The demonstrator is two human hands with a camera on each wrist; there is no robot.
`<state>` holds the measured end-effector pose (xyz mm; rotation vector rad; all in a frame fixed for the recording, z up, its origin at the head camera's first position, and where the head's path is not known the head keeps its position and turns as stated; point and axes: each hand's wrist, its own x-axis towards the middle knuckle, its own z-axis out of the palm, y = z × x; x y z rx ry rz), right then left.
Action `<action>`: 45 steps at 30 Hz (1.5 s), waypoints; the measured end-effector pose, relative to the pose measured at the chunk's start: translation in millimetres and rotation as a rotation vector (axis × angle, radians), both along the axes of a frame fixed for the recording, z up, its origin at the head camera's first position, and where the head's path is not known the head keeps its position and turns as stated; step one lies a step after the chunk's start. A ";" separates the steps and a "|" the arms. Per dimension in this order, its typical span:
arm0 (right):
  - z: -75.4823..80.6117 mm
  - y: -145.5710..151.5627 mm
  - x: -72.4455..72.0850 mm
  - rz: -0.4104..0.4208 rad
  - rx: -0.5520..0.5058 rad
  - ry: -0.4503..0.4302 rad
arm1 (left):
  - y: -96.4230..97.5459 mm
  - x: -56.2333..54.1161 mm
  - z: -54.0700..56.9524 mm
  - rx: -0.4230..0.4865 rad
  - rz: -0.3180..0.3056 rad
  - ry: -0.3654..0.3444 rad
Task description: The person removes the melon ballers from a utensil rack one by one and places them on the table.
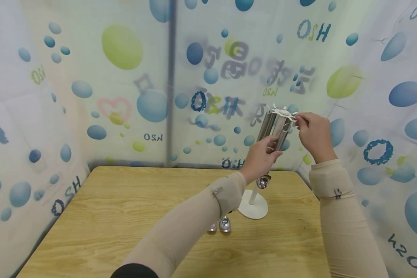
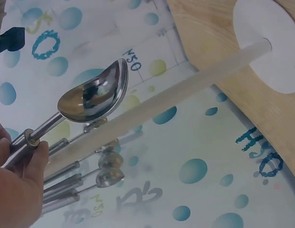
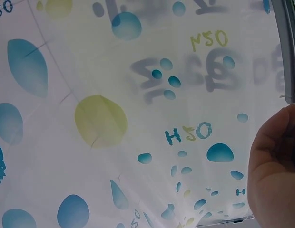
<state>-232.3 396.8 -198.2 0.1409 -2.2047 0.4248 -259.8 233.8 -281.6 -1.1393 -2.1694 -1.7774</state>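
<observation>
A white stand [image 1: 253,204] with a round base and a slanting pole carries a ring of hooks [image 1: 281,112] at its top. Several metal ice cream scoops hang from the hooks, close round the pole. My left hand [image 1: 262,158] grips the handle of one ice cream scoop [image 2: 93,97], its bowl pointing down beside the pole [image 2: 162,102]. At the top, the thumb and fingers of my right hand [image 1: 316,135] pinch a hook of the stand. In the right wrist view only part of that hand [image 3: 276,175] shows, beside a metal handle [image 3: 289,52].
Two more ice cream scoops [image 1: 225,224] lie on the wooden table [image 1: 153,204], partly behind my left forearm. A patterned curtain [image 1: 125,85] with blue and green drops hangs behind and at both sides. The table's far edge lies just behind the stand.
</observation>
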 end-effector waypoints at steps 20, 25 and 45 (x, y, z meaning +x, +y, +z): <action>1.4 1.2 1.3 -0.012 -0.032 -0.040 | -36.7 -29.3 -36.4 -0.048 0.029 -0.047; 1.4 0.3 1.6 -0.013 -0.033 -0.042 | -51.4 -36.0 -45.8 -0.055 0.042 -0.033; -0.2 -2.4 1.2 -0.004 -0.035 -0.039 | -110.4 -62.9 -85.6 -0.083 0.155 -0.153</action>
